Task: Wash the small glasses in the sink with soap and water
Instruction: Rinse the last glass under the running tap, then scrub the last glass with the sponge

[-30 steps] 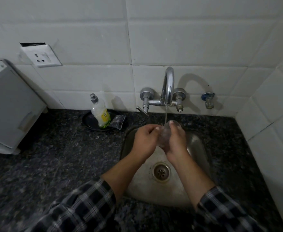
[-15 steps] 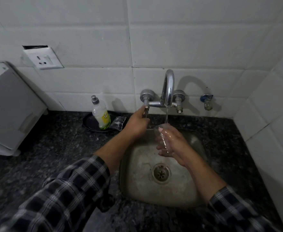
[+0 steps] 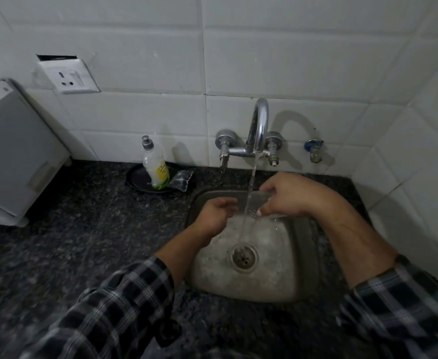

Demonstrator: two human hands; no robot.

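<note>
A small clear glass (image 3: 258,203) lies on its side over the steel sink (image 3: 301,255), with its mouth toward the left. My right hand (image 3: 288,195) grips it between thumb and fingers. Water runs from the chrome tap (image 3: 258,125) in a thin stream past the glass's mouth down toward the drain (image 3: 244,256). My left hand (image 3: 216,213) hovers just left of the glass with loosely curled fingers and holds nothing.
A dish soap bottle (image 3: 155,168) stands on a dark dish (image 3: 137,177) left of the tap, with a crumpled clear wrapper (image 3: 181,178) beside it. A grey appliance (image 3: 13,161) sits at far left on the dark granite counter (image 3: 83,242). Tiled walls close in behind and on the right.
My left hand came off the tap's left handle and dropped back over the sink beside the glass. The water stream is stronger now. My right hand turned the glass onto its side.
</note>
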